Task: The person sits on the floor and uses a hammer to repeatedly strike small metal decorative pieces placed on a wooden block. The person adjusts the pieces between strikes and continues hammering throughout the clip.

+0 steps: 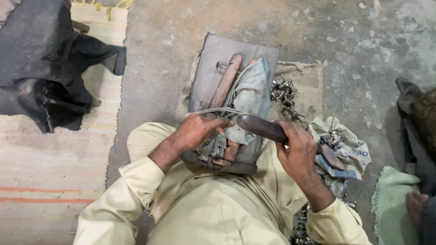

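Right hand [297,149] grip closed round dark tool [268,129]; left hand [196,130] pinching small workpiece [227,123].

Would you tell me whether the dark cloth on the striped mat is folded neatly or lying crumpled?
Crumpled: the dark cloth lies bunched in uneven folds on the striped mat, one corner trailing onto the concrete floor.

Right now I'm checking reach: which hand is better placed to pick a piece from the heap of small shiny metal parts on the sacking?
Probably the right hand: the heap of metal parts lies on its side, though it grips a dark wooden tool. The left hand is pressed on the cloth-wrapped bundle.
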